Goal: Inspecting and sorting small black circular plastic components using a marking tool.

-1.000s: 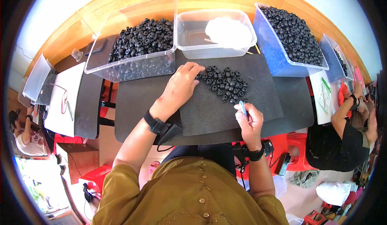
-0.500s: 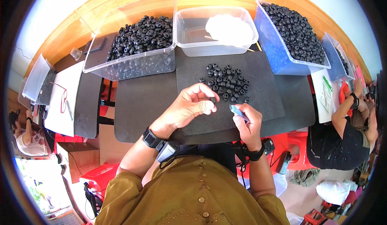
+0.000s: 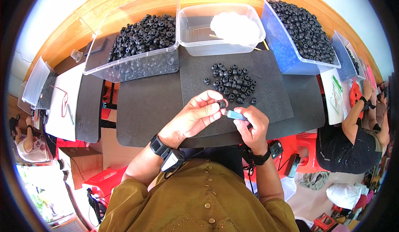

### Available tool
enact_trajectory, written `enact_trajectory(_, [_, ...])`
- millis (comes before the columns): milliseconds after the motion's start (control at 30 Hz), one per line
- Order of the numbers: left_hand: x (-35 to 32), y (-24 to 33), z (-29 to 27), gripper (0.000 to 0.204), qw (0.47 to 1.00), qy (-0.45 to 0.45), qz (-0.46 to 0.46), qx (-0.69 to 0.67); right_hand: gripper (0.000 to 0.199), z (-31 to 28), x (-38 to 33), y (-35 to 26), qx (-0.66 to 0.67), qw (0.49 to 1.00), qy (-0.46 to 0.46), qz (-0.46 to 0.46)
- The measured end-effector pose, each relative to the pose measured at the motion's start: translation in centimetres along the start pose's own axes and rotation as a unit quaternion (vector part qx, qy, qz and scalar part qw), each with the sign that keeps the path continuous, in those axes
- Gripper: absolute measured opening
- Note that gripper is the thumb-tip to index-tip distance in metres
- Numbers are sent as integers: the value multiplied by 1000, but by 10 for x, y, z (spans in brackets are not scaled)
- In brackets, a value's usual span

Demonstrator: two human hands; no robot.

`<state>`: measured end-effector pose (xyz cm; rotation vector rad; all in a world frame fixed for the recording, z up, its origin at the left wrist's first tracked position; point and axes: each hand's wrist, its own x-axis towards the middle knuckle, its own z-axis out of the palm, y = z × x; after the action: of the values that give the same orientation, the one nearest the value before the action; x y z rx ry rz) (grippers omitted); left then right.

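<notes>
My left hand (image 3: 198, 114) pinches one small round black part with a hole (image 3: 222, 104) between thumb and fingertips, over the dark mat. Wrapped in the fingers of my right hand (image 3: 254, 127) is a light-blue handled tool (image 3: 237, 115); its narrow tip points left, close to the black part. Whether tip and part touch, I cannot tell. Just beyond my hands lies a loose pile of the same black parts (image 3: 235, 82) on the dark mat (image 3: 270, 82), with a single one lying apart at its left.
At the back stand a clear bin of black parts (image 3: 141, 61), a shallow clear tub (image 3: 199, 49) with white material, and a heaped bluish bin (image 3: 286, 61). People sit at both sides, including a person in black (image 3: 341, 148) at the right. A red stool (image 3: 307, 157) is below the table.
My right hand has turned the blue tool to point left and brought it nearer the part. My left hand has tilted the part slightly, its hole now showing.
</notes>
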<state>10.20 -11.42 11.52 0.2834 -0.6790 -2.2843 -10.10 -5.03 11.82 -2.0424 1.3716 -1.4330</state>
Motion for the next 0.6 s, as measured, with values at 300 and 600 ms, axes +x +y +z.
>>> enact_trajectory(300, [-1,-5,-2,17,999,-8,-15,-36,21,2,0,0,-18,1000,10,-15])
enact_trajectory(600, [-1,-5,1,15,999,-5,-18,-27,20,1,-1,0,-28,999,12,-8])
